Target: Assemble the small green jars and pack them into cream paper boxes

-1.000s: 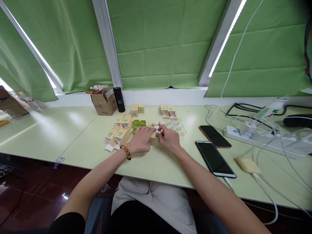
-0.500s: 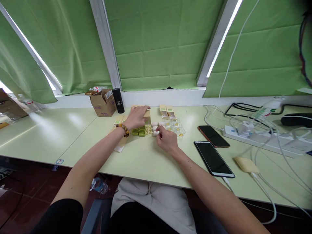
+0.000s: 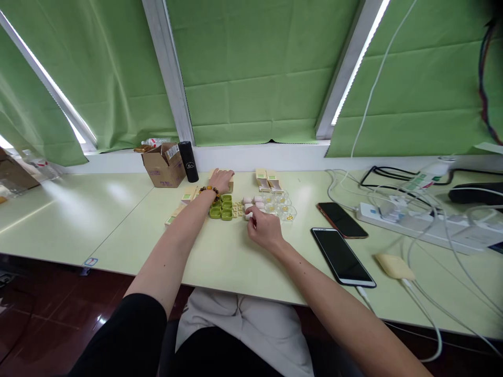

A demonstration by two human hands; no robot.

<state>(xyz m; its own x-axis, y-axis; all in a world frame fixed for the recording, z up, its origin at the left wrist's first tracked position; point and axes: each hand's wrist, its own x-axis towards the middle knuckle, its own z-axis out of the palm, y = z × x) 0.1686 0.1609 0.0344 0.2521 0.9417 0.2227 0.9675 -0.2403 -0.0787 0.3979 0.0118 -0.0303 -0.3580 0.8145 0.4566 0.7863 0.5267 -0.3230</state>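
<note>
Presently, all places are given from the cluster of green trays (image 3: pixel 221 206) at mid-bench.

- Bench (image 3: pixel 118 209): pale green, carrying everything listed.
- Cardboard carton (image 3: pixel 162 165): well behind and to the left of the trays, flaps open, with a black flask (image 3: pixel 188 161) upright just beside it.
- Two phones (image 3: pixel 342 255): well to the right of the trays, face up, with a tangle of white cables (image 3: pixel 416 209) beyond them.
- Left hand (image 3: pixel 222 180): just behind the trays, laid palm-down over a small tan box (image 3: pixel 230 184) in the back row; whether the fingers grip it or merely rest on it cannot be told.
- Right hand (image 3: pixel 264 228): just right of the trays, fingers curled loosely beside small white pieces (image 3: pixel 251 200); whether it pinches one cannot be told.
- Tan boxes (image 3: pixel 187 196): left of the trays, lying flat; two more (image 3: pixel 267 179) stand behind and to the right.
- Clear cups (image 3: pixel 283 205): right of the trays, yellow bits inside.

Risk, as a judgement: the left forearm passes low over the trays and flat boxes, so drawing it back carelessly could sweep them aside; the small white pieces look light and could roll if nudged.
</note>
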